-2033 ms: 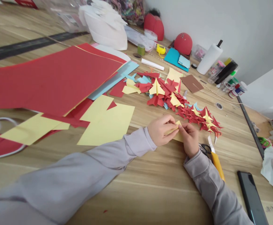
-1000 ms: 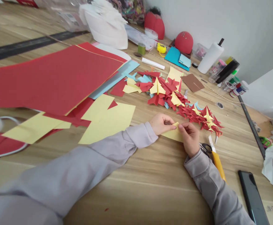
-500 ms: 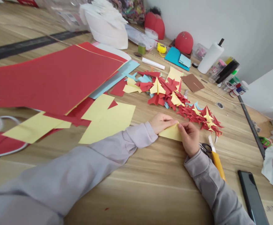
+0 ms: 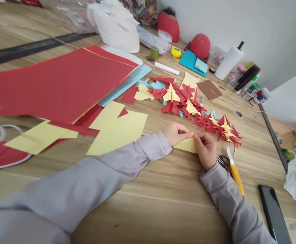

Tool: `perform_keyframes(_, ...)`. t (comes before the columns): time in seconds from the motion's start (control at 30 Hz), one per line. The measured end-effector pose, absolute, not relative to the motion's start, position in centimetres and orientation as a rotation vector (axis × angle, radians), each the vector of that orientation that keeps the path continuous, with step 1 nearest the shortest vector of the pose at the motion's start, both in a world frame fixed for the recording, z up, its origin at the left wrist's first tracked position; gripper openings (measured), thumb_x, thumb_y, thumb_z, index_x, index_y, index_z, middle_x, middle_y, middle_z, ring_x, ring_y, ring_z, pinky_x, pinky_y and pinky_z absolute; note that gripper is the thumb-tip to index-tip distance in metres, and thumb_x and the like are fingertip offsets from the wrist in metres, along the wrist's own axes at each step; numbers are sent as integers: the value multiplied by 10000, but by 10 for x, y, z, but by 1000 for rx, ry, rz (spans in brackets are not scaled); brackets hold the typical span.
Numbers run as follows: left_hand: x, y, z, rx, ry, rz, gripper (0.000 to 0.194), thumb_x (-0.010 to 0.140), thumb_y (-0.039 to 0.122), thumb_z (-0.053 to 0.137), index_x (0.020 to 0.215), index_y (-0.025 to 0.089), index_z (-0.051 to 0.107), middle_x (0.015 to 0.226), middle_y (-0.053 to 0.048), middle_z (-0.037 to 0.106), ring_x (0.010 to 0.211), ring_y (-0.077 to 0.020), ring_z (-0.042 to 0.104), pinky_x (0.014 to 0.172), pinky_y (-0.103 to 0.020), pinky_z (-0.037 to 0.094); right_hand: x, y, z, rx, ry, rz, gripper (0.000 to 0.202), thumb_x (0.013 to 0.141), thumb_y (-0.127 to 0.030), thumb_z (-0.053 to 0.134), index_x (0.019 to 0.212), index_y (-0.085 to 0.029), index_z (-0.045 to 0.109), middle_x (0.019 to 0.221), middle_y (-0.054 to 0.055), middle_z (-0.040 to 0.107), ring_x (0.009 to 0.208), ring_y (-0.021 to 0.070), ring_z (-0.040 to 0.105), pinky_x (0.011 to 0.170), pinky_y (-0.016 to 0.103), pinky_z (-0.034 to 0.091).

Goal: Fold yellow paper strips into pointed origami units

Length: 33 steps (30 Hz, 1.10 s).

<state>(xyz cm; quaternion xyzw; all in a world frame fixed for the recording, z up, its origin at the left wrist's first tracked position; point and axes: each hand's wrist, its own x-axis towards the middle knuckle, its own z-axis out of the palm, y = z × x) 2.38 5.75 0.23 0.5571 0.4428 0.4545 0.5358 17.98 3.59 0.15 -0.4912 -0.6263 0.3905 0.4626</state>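
Observation:
A small piece of yellow paper (image 4: 186,145) is held between both hands just above the wooden table. My left hand (image 4: 176,134) pinches its upper left part, thumb laid along the edge. My right hand (image 4: 207,149) grips the upper right corner between thumb and forefinger. The fingertips of both hands almost meet at the paper's top edge and cover part of it. Behind the hands lies a heap of folded paper planes (image 4: 172,94), mostly red with some yellow and blue. A row of small red and yellow folded pieces (image 4: 217,127) continues to the right.
Large red sheets (image 4: 56,81) and yellow sheets (image 4: 120,130) cover the left. Right of my right hand lie black-handled scissors (image 4: 223,161) and a yellow utility knife (image 4: 236,178) with its blade out. A phone (image 4: 273,213) rests at the lower right. A paper roll (image 4: 229,62) stands behind.
My fingertips have drawn slightly closer together at the paper's top edge, and the yellow paper's visible face has shifted a little. The things around have stayed put.

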Motion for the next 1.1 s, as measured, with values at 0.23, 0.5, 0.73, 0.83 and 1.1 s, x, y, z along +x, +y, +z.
perform_keyframes(0.23,24,57,3,1310,1071,1096,211,600,324,720,660,122,699,593,-30,672,525,-112,571,501,-212,436,178,36,5,-1192,-1523,1013,238,775,-418,590,741,-182,571,651,-14,553,588,107,471,547,236,389)
perform_keyframes(0.5,23,58,5,1299,1107,1122,136,632,261,687,646,126,691,580,-20,661,517,-103,556,485,-200,421,177,36,7,-1271,-1606,967,309,777,-436,579,633,-175,500,560,-46,410,527,82,353,485,220,296)
perform_keyframes(0.73,23,57,5,1279,1035,1071,125,610,244,711,618,125,675,531,-7,641,466,-86,535,457,-189,419,178,35,6,-1281,-1606,908,362,773,-452,577,574,-183,440,522,-60,353,501,76,303,466,220,263)
perform_keyframes(0.83,22,57,5,1264,1013,1058,113,603,229,715,621,124,677,531,-9,643,466,-88,539,461,-192,423,178,35,6,-1279,-1616,895,364,771,-452,578,569,-184,437,525,-58,356,506,78,310,473,222,271)
perform_keyframes(1.1,24,59,1,1215,1051,1121,96,569,187,724,621,115,687,567,-30,661,509,-110,573,507,-215,449,178,37,8,-1284,-1685,924,305,762,-434,596,627,-174,512,569,-41,442,539,87,386,508,224,323)
